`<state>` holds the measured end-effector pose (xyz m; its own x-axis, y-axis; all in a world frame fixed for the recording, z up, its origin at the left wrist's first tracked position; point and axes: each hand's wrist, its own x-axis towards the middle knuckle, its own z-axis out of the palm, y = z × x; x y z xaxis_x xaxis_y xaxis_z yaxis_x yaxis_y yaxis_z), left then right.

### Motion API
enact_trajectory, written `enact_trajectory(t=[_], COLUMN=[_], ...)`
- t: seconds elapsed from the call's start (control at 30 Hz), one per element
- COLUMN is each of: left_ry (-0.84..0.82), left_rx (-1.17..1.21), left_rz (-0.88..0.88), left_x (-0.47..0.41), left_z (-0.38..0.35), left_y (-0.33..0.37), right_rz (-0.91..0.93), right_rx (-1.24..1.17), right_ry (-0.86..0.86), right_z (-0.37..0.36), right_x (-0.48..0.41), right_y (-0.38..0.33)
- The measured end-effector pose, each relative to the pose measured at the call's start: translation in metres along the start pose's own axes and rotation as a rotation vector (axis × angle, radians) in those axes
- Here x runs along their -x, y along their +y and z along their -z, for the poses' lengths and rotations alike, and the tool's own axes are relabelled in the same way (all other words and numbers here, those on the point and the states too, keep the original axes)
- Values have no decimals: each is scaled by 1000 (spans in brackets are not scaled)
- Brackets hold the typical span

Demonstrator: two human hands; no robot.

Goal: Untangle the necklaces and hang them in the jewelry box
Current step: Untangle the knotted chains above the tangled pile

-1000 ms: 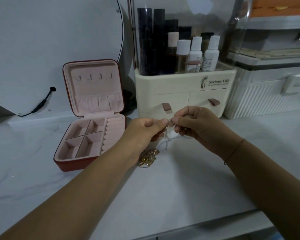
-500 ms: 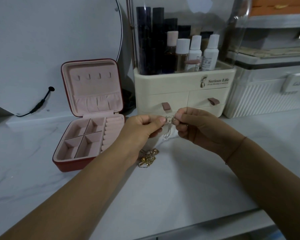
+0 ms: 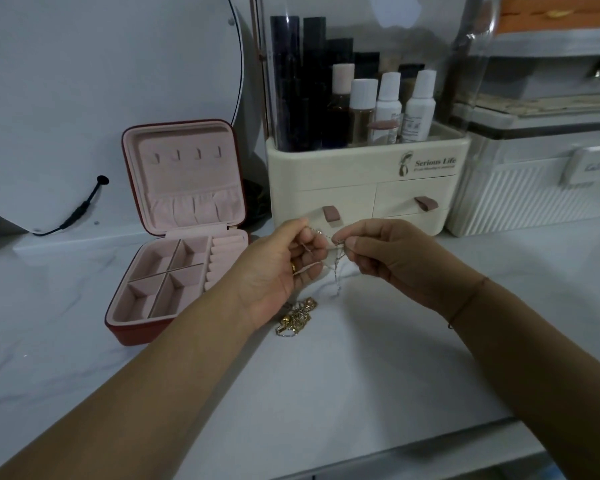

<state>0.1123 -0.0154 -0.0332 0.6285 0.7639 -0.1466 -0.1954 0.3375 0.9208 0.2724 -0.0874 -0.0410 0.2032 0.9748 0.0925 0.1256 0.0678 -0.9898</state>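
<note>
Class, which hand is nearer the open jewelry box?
Left. The left hand is just right of the jewelry box; the right hand is farther right, past the silver chain.

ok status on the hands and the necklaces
Left hand and right hand both pinch the silver chain. Gold tangle lies on the counter. Jewelry box open, hooks bare.

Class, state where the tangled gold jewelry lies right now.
In the head view, the gold jewelry lies centre-frame on the counter, just below the left hand, right of the open jewelry box.
</note>
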Motion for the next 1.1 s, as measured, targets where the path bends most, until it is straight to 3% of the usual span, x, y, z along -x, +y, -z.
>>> enact_trajectory(t=[0.23,0.43,0.8,0.93,1.1], left_ry=[34,105,35,65,78], left_rx=[118,4,30,-57,-289], left_rz=[-55,-119,-154,-162,-198], left_x=[-3,-8,-2,1,4], left_z=[2,1,-2,-5,-3], left_y=[-1,-8,-9,-9,-9], right_rz=[38,112,29,36,102], right_rx=[-87,11,-507,-503,-332], right_ry=[141,255,-43,-58,-108], right_z=[6,10,8,9,9], right_x=[-4,-6,-2,-2,0], right_y=[2,4,-5,-4,-4])
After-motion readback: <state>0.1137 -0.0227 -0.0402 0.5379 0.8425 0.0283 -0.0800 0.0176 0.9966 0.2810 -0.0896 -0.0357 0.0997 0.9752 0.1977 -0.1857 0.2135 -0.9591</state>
